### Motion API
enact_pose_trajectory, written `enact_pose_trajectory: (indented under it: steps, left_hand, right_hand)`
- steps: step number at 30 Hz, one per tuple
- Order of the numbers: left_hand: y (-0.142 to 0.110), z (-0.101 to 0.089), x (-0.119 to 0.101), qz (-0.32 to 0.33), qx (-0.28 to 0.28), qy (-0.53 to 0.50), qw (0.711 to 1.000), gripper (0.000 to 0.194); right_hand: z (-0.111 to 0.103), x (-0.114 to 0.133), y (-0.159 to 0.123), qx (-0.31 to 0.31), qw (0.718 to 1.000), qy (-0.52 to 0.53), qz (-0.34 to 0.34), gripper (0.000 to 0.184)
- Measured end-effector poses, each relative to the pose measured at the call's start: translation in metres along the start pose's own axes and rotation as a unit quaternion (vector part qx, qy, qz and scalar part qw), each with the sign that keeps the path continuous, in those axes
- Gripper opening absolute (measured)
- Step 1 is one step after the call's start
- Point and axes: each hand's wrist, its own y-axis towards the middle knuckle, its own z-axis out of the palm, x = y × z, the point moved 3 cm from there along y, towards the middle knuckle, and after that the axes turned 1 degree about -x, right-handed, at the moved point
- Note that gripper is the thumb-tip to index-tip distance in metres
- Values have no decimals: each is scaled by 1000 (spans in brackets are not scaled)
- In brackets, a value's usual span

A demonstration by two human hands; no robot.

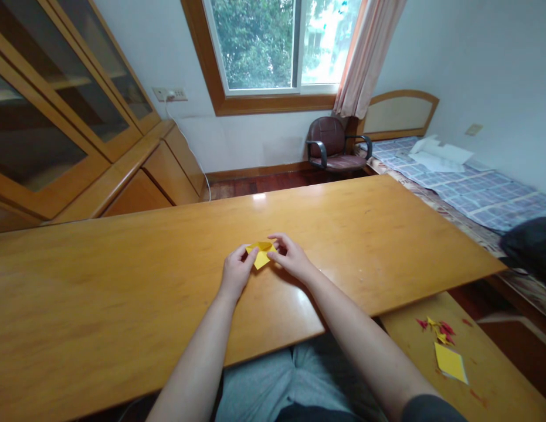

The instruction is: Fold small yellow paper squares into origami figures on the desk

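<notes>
A small piece of yellow origami paper (263,258), partly folded with a raised flap along its top, is held just over the wooden table (136,287). My left hand (238,268) pinches its left side, the thumb lying on the front face. On the other side, my right hand (290,257) grips the paper's right edge between thumb and fingers. Parts of the paper's edges are hidden behind the fingers.
At the lower right, a lower wooden surface (413,346) bears a stack of yellow paper (450,363) and several small red and yellow folded pieces (440,333). Beyond the table stand a maroon chair (329,140), a bed (479,187) and a glass-fronted cabinet (141,170).
</notes>
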Motion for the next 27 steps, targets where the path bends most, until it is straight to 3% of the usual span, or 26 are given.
enact_pose_trajectory:
  steps: [8,11,14,22,27]
  left_hand:
    - [1,0,3,-68,-21,-130,989,42]
    - [0,1,2,-84,-14,-165,983,48]
    - [0,1,0,-96,1,-200,975,52]
    - [1,-1,3,-107,35,-274,955,42]
    - [0,2,3,-124,98,-270,950,40]
  right_hand:
    - [1,1,-3,6,1000,9,-20,50]
    - [1,4,-3,13,999,-27,-32,39]
    - [0,9,-3,22,995,-79,-59,21]
    - [-5,14,-1,12,989,-101,-103,34]
    - [-5,9,-1,-25,990,-93,-100,13]
